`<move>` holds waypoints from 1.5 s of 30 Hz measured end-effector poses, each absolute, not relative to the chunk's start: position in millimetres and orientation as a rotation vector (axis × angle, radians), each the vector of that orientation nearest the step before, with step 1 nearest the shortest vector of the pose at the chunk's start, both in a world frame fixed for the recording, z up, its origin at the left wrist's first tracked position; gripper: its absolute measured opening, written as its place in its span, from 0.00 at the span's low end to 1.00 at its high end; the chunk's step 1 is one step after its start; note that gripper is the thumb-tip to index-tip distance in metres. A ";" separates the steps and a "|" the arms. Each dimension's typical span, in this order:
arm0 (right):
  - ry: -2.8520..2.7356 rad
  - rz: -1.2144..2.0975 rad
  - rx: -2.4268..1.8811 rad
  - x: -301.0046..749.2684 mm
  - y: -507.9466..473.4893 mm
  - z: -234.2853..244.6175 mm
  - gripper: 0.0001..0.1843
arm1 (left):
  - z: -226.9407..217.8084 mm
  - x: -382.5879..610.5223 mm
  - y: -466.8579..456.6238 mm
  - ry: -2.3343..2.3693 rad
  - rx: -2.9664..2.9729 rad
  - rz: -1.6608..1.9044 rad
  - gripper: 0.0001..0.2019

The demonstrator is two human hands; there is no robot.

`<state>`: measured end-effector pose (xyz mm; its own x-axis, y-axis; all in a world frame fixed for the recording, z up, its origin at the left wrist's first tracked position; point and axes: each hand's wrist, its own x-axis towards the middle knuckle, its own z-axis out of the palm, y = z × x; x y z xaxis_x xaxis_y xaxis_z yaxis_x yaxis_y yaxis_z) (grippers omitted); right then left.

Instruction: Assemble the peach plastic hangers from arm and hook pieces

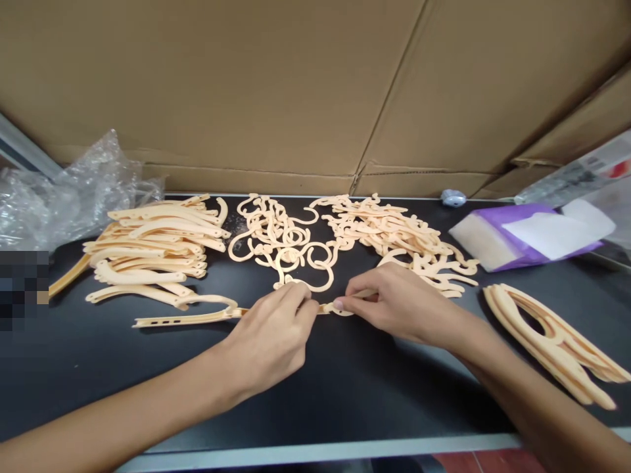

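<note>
A beige plastic hanger arm [185, 320] with slots along it lies low on the black table and runs in under my left hand [271, 335]. The fingers of that hand are closed on it from above. On its far side a rounded beige joint end [341, 310] comes out, pinched by my right hand [399, 302], which also has a thin beige piece between thumb and fingers. The middle of the part is hidden by my left hand. Just beyond my hands lie loose beige hanger hooks [320, 266].
Hanger arms [158, 226] are piled at left, smaller curved hanger pieces [389, 226] at back right. Several folded hangers [547, 341] lie at right, near a purple tissue pack [522, 220]. Clear plastic wrap [73, 197] sits at back left. Cardboard [246, 85] walls the back.
</note>
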<state>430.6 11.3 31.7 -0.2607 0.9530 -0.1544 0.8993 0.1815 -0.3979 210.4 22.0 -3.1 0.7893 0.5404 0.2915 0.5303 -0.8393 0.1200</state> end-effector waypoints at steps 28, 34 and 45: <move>-2.253 0.385 -1.388 450.4 17.6 30.2 0.15 | -0.7 212.6 22.8 0.844 2.959 0.673 0.15; -2.078 0.524 -1.419 458.0 22.4 35.5 0.15 | 4.5 213.1 20.3 0.722 3.073 0.852 0.19; -1.607 0.564 -1.553 476.6 22.3 52.4 0.19 | 7.9 210.6 24.6 0.623 2.705 1.033 0.08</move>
